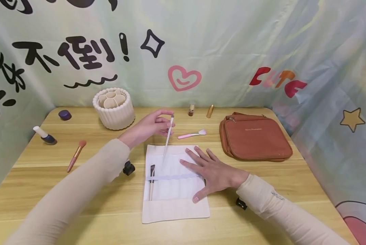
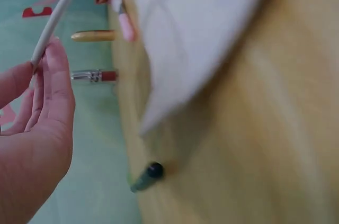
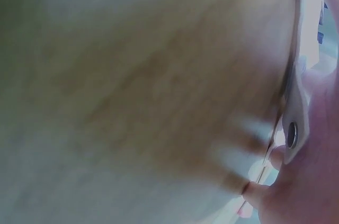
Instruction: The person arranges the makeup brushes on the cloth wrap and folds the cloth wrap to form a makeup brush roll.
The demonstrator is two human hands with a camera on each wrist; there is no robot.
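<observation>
My left hand (image 1: 152, 126) pinches a slim white makeup brush (image 1: 169, 131) near its bristle end. The brush slants down, its lower tip over the white fabric brush roll (image 1: 176, 209). In the left wrist view, thumb and fingertips grip the pale handle (image 2: 59, 15). My right hand (image 1: 214, 172) lies with spread fingers on the right part of the roll. A snap flap (image 3: 295, 123) of the roll shows beside that hand in the right wrist view. Another brush with dark angled bristles (image 1: 152, 169) sits under the roll's lilac band (image 1: 173, 177) on the left.
A pink brush (image 1: 190, 134) lies behind the roll. A brown zip bag (image 1: 257, 137) lies to the right. Toward the back stand a white ribbed holder (image 1: 115, 110), a small bottle (image 1: 191, 110) and a gold tube (image 1: 210, 111). Nail polish (image 1: 45, 135) and a blush brush (image 1: 76, 156) lie left.
</observation>
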